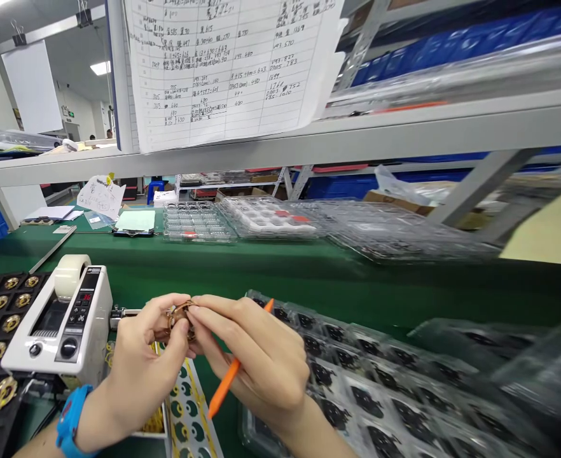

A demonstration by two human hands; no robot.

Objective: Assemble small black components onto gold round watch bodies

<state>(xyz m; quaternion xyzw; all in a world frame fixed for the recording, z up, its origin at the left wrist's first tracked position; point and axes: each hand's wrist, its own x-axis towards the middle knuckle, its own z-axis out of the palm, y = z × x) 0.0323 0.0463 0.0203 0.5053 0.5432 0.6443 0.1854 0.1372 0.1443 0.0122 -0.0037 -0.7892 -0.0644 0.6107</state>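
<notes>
A small copper-coloured round metal part point(179, 314) is held up in the middle, above the bench. My left hand point(142, 359) is closed on it, thumb and fingers pinching its rim. My right hand point(261, 346) meets it from the other side, its fingertips at the part's upper edge. Tucked through the right hand's fingers is an orange pen-like tool point(224, 388), its pointed end slanting down to the left. Both hands partly cover the round part, so its details are hidden. Below them lies a sheet with yellow-edged, crescent-shaped pieces point(192, 407).
On the left stand a white tape dispenser point(65, 324) and a black tray of gold round parts point(1, 334). Clear trays with black parts point(357, 388) fill the right. Plastic trays point(271, 216) line the back, under a shelf beam point(280, 143) bearing handwritten sheets point(228, 70).
</notes>
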